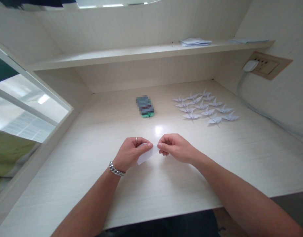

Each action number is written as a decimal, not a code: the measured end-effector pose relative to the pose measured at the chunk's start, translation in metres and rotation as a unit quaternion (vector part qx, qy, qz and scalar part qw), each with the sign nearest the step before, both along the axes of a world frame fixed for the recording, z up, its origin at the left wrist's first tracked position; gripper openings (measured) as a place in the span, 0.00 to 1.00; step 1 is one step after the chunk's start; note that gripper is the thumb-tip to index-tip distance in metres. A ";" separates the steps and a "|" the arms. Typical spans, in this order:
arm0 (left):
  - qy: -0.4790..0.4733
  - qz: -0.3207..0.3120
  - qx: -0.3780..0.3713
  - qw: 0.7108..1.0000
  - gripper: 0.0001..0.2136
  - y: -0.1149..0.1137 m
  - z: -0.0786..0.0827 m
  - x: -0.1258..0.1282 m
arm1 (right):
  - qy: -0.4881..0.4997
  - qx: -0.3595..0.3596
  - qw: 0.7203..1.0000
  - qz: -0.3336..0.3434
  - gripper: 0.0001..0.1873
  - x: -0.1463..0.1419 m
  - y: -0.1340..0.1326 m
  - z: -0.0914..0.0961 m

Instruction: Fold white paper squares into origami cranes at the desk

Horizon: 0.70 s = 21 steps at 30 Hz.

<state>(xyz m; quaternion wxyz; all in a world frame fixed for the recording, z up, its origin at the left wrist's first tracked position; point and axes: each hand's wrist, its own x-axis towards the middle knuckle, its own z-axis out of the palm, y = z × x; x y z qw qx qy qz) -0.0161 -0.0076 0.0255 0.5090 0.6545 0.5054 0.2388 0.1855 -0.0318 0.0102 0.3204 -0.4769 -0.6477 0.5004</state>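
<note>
Between my two hands is a small piece of folded white paper [147, 156], held just above the desk. My left hand [133, 150], with a ring and a chain bracelet at the wrist, pinches it between thumb and fingers near its upper edge. At the paper's right corner, the thumb and fingertips of my right hand [174, 147] close on it. Part of the paper is hidden behind my left thumb and fingers. Beyond my right hand stand several white paper cranes [202, 106] grouped in rows on the desk.
A phone [148, 115] with a green edge and a blurred screen lies on the pale desk [104, 121]. Folded white papers [195, 42] rest on the shelf [131, 53]. At the right wall, a white plug [250, 66] with a grey cable [262, 114] sits in the socket.
</note>
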 end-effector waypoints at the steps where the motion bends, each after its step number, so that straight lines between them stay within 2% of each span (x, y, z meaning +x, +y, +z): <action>1: 0.005 0.005 0.002 1.000 0.11 -0.001 0.000 0.001 | -0.007 0.006 1.000 0.003 0.10 -0.001 0.000 -0.001; 4: 0.012 0.010 0.001 1.000 0.10 -0.003 0.002 0.005 | -0.021 0.020 1.000 0.010 0.10 -0.004 0.001 -0.002; 9: 0.011 0.000 0.020 1.000 0.10 -0.005 0.002 0.007 | 0.001 0.003 1.000 0.020 0.10 -0.006 -0.001 0.000; 12: -0.017 -0.006 0.001 1.000 0.13 -0.002 -0.002 0.004 | 0.012 0.003 1.000 0.010 0.10 -0.005 0.000 0.000; 16: -0.079 0.027 -0.021 0.996 0.13 0.001 -0.007 0.001 | 0.044 -0.014 0.999 -0.013 0.09 -0.004 0.002 -0.001; 21: -0.073 0.015 -0.007 0.997 0.13 -0.001 -0.005 0.004 | 0.027 0.003 1.000 -0.009 0.09 -0.008 0.000 -0.002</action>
